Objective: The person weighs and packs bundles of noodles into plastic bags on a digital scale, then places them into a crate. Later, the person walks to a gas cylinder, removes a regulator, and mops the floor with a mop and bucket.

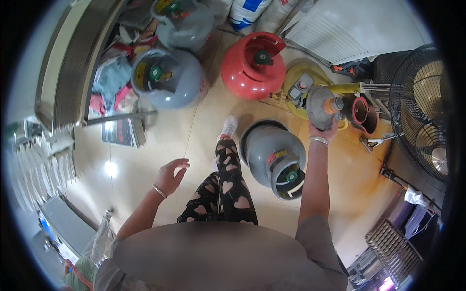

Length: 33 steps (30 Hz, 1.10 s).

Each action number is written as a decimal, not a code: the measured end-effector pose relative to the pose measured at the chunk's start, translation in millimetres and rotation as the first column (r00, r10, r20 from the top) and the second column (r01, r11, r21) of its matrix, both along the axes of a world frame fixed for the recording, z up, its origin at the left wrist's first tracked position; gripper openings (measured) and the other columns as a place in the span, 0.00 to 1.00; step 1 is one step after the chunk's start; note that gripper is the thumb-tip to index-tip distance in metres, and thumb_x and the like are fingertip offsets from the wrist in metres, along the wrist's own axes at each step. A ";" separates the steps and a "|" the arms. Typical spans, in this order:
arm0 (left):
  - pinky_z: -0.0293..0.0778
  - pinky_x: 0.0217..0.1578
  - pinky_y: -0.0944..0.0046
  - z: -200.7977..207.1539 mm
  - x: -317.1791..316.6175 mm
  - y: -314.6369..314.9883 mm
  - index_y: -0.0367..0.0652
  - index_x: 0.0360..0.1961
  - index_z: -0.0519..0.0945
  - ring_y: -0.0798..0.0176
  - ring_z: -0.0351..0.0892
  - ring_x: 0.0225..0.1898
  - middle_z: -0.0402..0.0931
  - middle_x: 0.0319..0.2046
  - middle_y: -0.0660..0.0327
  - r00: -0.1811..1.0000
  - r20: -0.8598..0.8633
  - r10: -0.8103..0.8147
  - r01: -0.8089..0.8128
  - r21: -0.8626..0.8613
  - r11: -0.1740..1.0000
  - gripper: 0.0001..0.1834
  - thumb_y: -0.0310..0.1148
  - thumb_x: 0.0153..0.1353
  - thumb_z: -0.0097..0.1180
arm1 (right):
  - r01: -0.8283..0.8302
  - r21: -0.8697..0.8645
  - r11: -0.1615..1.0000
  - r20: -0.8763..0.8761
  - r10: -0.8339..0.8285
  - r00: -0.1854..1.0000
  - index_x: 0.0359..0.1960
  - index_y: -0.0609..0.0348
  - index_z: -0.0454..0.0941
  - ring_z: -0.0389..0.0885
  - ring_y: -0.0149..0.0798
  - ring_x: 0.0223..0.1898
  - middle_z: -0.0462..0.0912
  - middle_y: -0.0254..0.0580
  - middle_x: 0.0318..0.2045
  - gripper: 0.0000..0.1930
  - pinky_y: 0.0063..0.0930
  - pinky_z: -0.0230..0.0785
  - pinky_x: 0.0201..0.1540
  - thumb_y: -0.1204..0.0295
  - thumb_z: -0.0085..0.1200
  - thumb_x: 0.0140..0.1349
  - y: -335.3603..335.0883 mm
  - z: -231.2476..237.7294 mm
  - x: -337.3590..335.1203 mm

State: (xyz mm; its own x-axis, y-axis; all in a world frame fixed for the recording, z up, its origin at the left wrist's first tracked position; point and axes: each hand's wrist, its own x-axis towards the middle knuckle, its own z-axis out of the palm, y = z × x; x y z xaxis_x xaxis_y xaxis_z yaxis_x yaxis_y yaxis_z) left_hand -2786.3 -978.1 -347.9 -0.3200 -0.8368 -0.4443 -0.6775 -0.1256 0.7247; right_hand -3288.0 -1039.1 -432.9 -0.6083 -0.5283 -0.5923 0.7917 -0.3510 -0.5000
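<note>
My right hand grips a grey disc-shaped piece near the red gas cylinder; my left hand empty, loosely curled

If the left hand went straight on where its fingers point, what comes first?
In line with the left hand lies the wearer's own heart-patterned trouser leg, near the white shoe; depth is unclear, so the hand may pass above both.

Bright indoor light falls on the pale tiled floor, with a white glare spot at left and small highlights on the red gas cylinder, beneath which lies soft shadow. Fisheye distortion bends straight edges towards the black rim; a smooth blur covers the lower centre.
</note>
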 end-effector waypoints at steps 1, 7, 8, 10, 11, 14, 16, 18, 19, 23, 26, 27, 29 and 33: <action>0.74 0.45 0.62 0.3 -1.7 -14.9 0.40 0.44 0.77 0.58 0.81 0.42 0.81 0.37 0.57 1.000 0.009 -0.013 0.013 0.033 0.999 0.13 0.25 0.57 0.53 | 0.048 0.022 0.999 0.004 -0.048 0.999 0.58 0.51 0.66 0.62 0.50 0.62 0.68 0.41 0.59 0.30 0.56 0.54 0.62 0.60 0.52 0.50 -10.0 -7.5 -7.7; 0.75 0.44 0.63 -1.3 -21.4 -98.8 0.39 0.45 0.76 0.58 0.81 0.41 0.82 0.36 0.57 0.997 0.068 -0.024 0.015 0.141 0.990 0.13 0.24 0.57 0.52 | 0.148 0.105 0.983 -0.007 -0.148 0.989 0.57 0.48 0.67 0.64 0.48 0.61 0.69 0.39 0.58 0.31 0.53 0.57 0.61 0.59 0.55 0.48 -70.9 -63.8 -49.7; 0.74 0.44 0.64 -2.5 -29.1 -111.4 0.39 0.45 0.76 0.58 0.81 0.41 0.82 0.36 0.57 0.998 0.038 -0.054 0.048 0.140 0.989 0.13 0.24 0.57 0.52 | 0.134 0.083 0.988 0.016 -0.135 0.991 0.57 0.48 0.67 0.64 0.49 0.61 0.69 0.39 0.58 0.31 0.53 0.57 0.61 0.59 0.55 0.49 -77.9 -72.0 -52.9; 0.74 0.44 0.64 -7.4 -48.3 -135.1 0.39 0.45 0.76 0.58 0.81 0.41 0.82 0.36 0.57 0.996 0.012 -0.089 0.085 0.182 0.980 0.13 0.24 0.57 0.52 | 0.125 0.059 0.990 0.063 -0.128 0.990 0.57 0.48 0.67 0.65 0.49 0.60 0.69 0.39 0.57 0.31 0.53 0.58 0.61 0.58 0.55 0.49 -94.4 -87.4 -55.9; 0.74 0.44 0.64 -9.9 -57.7 -146.4 0.39 0.46 0.76 0.59 0.81 0.42 0.82 0.37 0.57 0.994 -0.007 -0.106 0.106 0.178 0.978 0.14 0.24 0.58 0.52 | 0.120 0.085 0.989 0.070 -0.126 0.990 0.58 0.48 0.66 0.65 0.50 0.60 0.70 0.39 0.57 0.31 0.54 0.59 0.61 0.58 0.55 0.49 -101.3 -93.5 -55.6; 0.74 0.45 0.64 -11.8 -79.7 -176.0 0.38 0.46 0.76 0.59 0.81 0.42 0.81 0.38 0.57 0.990 -0.050 -0.131 0.138 0.167 0.976 0.14 0.23 0.57 0.52 | 0.093 0.119 0.989 0.091 -0.104 0.990 0.58 0.48 0.66 0.66 0.50 0.59 0.70 0.39 0.57 0.31 0.54 0.59 0.60 0.59 0.56 0.49 -117.6 -104.7 -50.7; 0.74 0.45 0.64 -7.2 -87.1 -191.5 0.38 0.46 0.76 0.59 0.81 0.42 0.81 0.39 0.57 0.989 -0.069 -0.134 0.144 0.174 0.974 0.14 0.23 0.57 0.52 | 0.054 0.086 0.995 0.086 -0.061 0.994 0.58 0.48 0.66 0.66 0.50 0.59 0.70 0.39 0.57 0.31 0.54 0.60 0.60 0.59 0.56 0.49 -123.8 -107.3 -47.1; 0.74 0.45 0.64 -1.8 -90.0 -206.0 0.38 0.46 0.76 0.59 0.81 0.43 0.81 0.39 0.56 0.983 -0.065 -0.169 0.178 0.163 0.971 0.14 0.23 0.57 0.52 | 0.048 0.089 0.995 0.067 -0.054 0.996 0.58 0.48 0.66 0.66 0.50 0.59 0.69 0.40 0.57 0.32 0.54 0.60 0.60 0.59 0.56 0.49 -126.4 -107.0 -45.1; 0.74 0.46 0.64 0.2 -91.4 -210.7 0.38 0.46 0.76 0.59 0.81 0.43 0.81 0.39 0.56 0.980 -0.073 -0.184 0.194 0.155 0.969 0.14 0.23 0.57 0.52 | 0.056 0.107 0.993 0.072 -0.064 0.995 0.58 0.48 0.66 0.66 0.50 0.59 0.69 0.40 0.57 0.32 0.54 0.60 0.60 0.59 0.56 0.49 -126.7 -106.4 -44.8; 0.73 0.46 0.64 5.9 -88.5 -220.7 0.37 0.46 0.76 0.59 0.80 0.44 0.81 0.39 0.56 0.985 -0.031 -0.167 0.170 0.238 0.956 0.14 0.23 0.57 0.52 | 0.051 0.106 0.993 0.075 -0.059 0.995 0.58 0.49 0.66 0.66 0.50 0.59 0.69 0.40 0.58 0.32 0.54 0.59 0.60 0.59 0.56 0.49 -125.1 -102.9 -44.8; 0.71 0.48 0.64 7.1 -78.9 -213.5 0.36 0.48 0.74 0.62 0.79 0.44 0.81 0.39 0.57 0.987 -0.037 -0.154 0.158 0.299 0.941 0.15 0.22 0.58 0.49 | 0.022 0.067 0.998 0.085 -0.028 0.996 0.58 0.49 0.66 0.65 0.49 0.60 0.69 0.39 0.58 0.32 0.53 0.58 0.61 0.60 0.56 0.49 -124.4 -101.1 -45.0; 0.71 0.48 0.64 6.1 -74.8 -209.1 0.36 0.49 0.74 0.62 0.79 0.44 0.81 0.39 0.57 0.989 -0.032 -0.146 0.149 0.304 0.941 0.15 0.23 0.59 0.49 | 0.008 0.071 0.997 0.083 -0.014 0.996 0.58 0.49 0.66 0.65 0.49 0.60 0.69 0.39 0.58 0.31 0.53 0.58 0.61 0.60 0.56 0.49 -124.4 -100.5 -44.8; 0.72 0.48 0.65 2.4 -68.2 -195.6 0.36 0.49 0.74 0.63 0.79 0.43 0.81 0.39 0.57 0.993 -0.023 -0.113 0.115 0.308 0.944 0.16 0.23 0.59 0.49 | -0.027 0.074 0.997 0.078 0.021 0.997 0.59 0.49 0.66 0.65 0.49 0.60 0.70 0.39 0.58 0.31 0.52 0.57 0.62 0.60 0.55 0.50 -124.4 -99.3 -44.7; 0.72 0.47 0.66 -2.1 -63.0 -158.1 0.36 0.49 0.74 0.64 0.79 0.44 0.81 0.39 0.57 0.998 0.008 0.068 -0.065 0.423 0.904 0.15 0.26 0.61 0.48 | -0.082 0.094 0.992 0.065 0.076 0.995 0.58 0.49 0.67 0.66 0.49 0.60 0.71 0.39 0.57 0.30 0.52 0.57 0.62 0.59 0.54 0.51 -124.0 -93.1 -43.9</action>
